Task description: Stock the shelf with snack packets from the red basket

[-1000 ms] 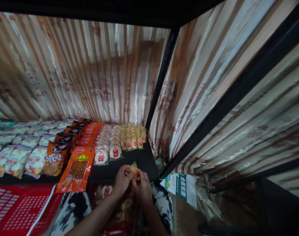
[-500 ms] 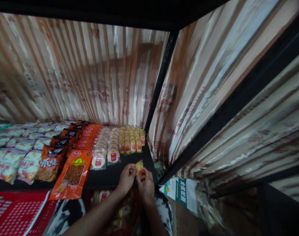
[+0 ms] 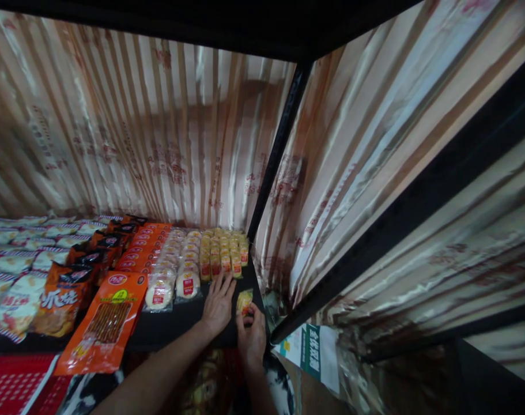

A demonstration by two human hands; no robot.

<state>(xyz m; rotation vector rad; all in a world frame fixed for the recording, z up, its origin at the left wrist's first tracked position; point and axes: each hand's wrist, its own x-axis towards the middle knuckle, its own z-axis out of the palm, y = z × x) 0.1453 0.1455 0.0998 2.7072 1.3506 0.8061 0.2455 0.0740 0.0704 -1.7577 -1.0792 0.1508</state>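
Note:
My right hand [image 3: 252, 333] grips a small yellow snack packet [image 3: 244, 302] with a red label, held upright over the front right of the black shelf [image 3: 188, 320]. My left hand [image 3: 219, 304] is stretched forward with its fingers apart. Its fingertips reach the front of the rows of small yellow packets [image 3: 214, 266]; whether they press on them I cannot tell. Just left of that hand stand rows of round white cakes in clear wrappers [image 3: 188, 283].
An orange bag of brown sticks [image 3: 110, 320] overhangs the shelf's front edge. Further left are orange-and-black bags [image 3: 63, 300] and white striped bags [image 3: 18, 305]. A red basket [image 3: 15, 383] sits below. A black post [image 3: 279, 144] marks the back corner, before pleated curtains [image 3: 180, 132].
My left hand has let go of the yellow packet and moved forward to the packet rows. My right hand keeps the packet. The view has shifted slightly.

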